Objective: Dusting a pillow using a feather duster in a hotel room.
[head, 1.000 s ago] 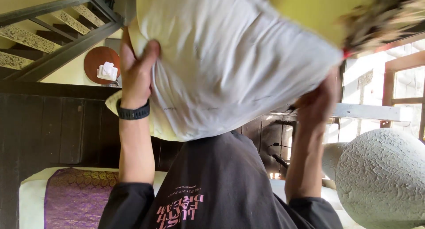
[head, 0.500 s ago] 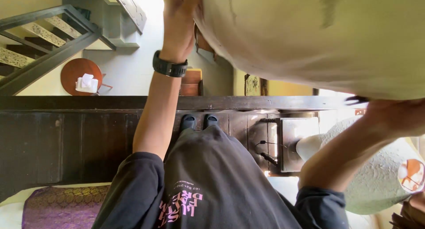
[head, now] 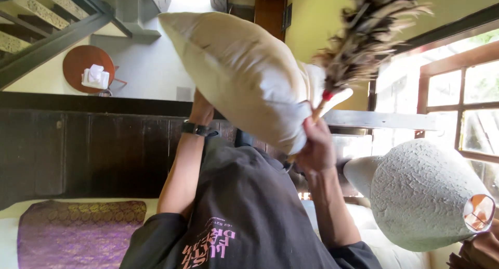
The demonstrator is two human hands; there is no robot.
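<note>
While the right hand [head: 317, 146] pinches both the cream pillow's [head: 244, 76] corner and a feather duster [head: 364, 45], the left hand [head: 200, 110] sits hidden behind the pillow, grip unclear. Pillow's held up high. I'd support it underneath so it doesn't sag.

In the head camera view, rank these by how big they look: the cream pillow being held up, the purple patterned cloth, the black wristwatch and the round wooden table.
1. Cream pillow, though it is nearest the camera.
2. Purple patterned cloth.
3. Round wooden table.
4. Black wristwatch.
</note>
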